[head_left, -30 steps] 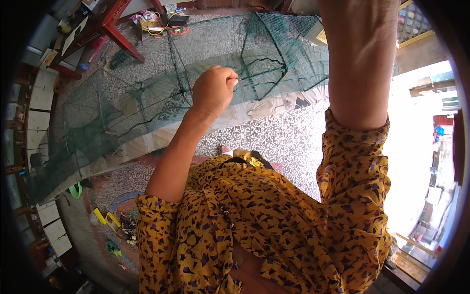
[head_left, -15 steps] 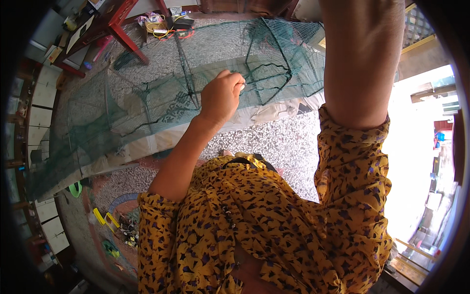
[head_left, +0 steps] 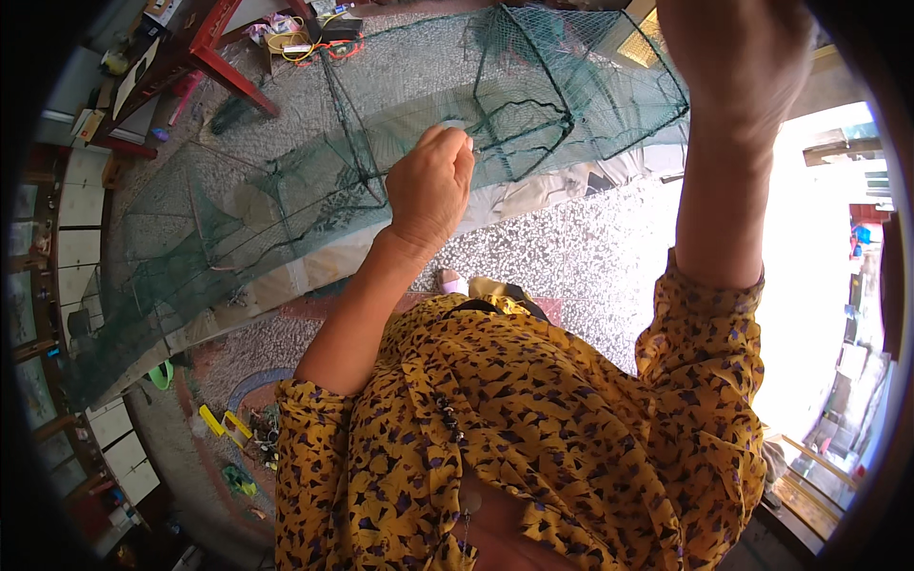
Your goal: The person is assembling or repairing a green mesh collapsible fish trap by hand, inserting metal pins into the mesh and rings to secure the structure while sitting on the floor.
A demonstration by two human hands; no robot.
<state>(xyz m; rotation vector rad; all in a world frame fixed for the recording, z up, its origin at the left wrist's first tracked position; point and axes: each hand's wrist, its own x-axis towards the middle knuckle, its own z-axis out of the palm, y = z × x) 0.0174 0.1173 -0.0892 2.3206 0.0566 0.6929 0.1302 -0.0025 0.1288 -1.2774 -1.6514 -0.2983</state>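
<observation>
A long green mesh net trap (head_left: 524, 100) with dark folding frames stretches across the view in front of me. Over its middle, my left hand (head_left: 431, 186) is closed, with the fingers curled in and the thumb pressed against them. Whatever it grips is hidden, and I cannot tell whether the mesh itself is in the fingers. My right hand (head_left: 747, 57) is raised high at the upper right, beyond the trap's right end. Its fingers are cut off by the top edge and smeared by motion. A pale sheet (head_left: 305, 271) lies beneath the trap.
A red wooden table (head_left: 205, 57) stands at the upper left, with a box of cables (head_left: 309, 43) beside it. Yellow pieces (head_left: 224, 422) and a green item (head_left: 240, 481) lie on the speckled floor (head_left: 543, 252). White cabinets line the left; a bright doorway opens at the right.
My right arm has swung up and to the right, away from the trap. The left hand stays closed in nearly the same place. The view has shifted slightly.
</observation>
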